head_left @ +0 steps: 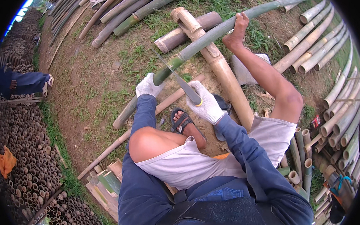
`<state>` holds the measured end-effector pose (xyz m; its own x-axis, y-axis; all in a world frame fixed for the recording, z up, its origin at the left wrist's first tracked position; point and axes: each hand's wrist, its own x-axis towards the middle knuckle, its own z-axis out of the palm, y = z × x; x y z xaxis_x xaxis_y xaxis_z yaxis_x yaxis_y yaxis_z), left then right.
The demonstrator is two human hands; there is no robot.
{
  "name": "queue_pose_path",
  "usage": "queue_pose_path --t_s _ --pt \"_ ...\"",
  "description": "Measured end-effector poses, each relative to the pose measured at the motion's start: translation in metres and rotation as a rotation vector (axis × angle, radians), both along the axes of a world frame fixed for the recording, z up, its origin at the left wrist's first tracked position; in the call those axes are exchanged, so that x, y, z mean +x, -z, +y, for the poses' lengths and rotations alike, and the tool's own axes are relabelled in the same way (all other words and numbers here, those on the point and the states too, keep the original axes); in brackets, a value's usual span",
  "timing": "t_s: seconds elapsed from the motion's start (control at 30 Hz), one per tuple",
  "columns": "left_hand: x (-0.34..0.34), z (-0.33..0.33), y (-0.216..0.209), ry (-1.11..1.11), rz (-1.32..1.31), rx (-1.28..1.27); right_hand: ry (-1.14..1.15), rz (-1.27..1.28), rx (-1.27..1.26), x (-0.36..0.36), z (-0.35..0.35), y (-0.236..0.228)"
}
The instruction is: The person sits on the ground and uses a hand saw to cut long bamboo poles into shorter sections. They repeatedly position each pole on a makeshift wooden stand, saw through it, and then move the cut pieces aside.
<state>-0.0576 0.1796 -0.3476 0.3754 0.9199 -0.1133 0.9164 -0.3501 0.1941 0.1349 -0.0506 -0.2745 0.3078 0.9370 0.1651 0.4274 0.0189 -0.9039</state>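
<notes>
A long green bamboo pole (202, 41) runs slantwise before me, from the near left to the far right. It lies across a thicker tan bamboo piece (226, 84). My left hand (149, 85), in a white knitted glove, is wrapped around the pole. In my gloved right hand (205, 102) is the handle of a handsaw (184, 85). Its narrow grey blade crosses the pole just beyond my left hand; whether it has cut in is too small to tell. My bare right foot (236, 33) rests on the pole farther along.
A thin bamboo pole (113, 147) and a short dark bamboo length (171, 40) lie on the ground nearby. Cut bamboo (314, 38) is laid out at the right, with stacked bundles (27, 145) at the left. Another person's legs (29, 83) show at the left edge.
</notes>
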Motion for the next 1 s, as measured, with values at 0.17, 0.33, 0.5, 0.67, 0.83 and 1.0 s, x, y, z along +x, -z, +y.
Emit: queue_pose_path --t_s 0.17,0.33,0.5,0.67,0.83,1.0 --pt "-0.008 -0.014 0.002 -0.015 -0.016 0.107 -0.006 -0.016 0.029 -0.003 -0.012 0.004" --pt "-0.013 0.003 -0.004 0.004 0.026 -0.044 0.019 -0.026 -0.166 0.002 -0.215 -0.065" --pt "-0.014 0.005 -0.008 0.021 0.042 -0.05 0.016 -0.032 -0.172 0.002 -0.183 -0.071" --pt "-0.013 0.0 -0.016 -0.011 0.037 -0.082 -0.005 0.05 0.066 -0.003 0.011 0.013" --pt "-0.013 -0.004 -0.019 0.026 0.092 -0.121 -0.033 0.048 -0.042 0.002 -0.041 0.012" --pt "-0.012 0.007 -0.009 0.032 0.01 -0.055 -0.014 -0.01 -0.242 0.008 -0.223 -0.069"
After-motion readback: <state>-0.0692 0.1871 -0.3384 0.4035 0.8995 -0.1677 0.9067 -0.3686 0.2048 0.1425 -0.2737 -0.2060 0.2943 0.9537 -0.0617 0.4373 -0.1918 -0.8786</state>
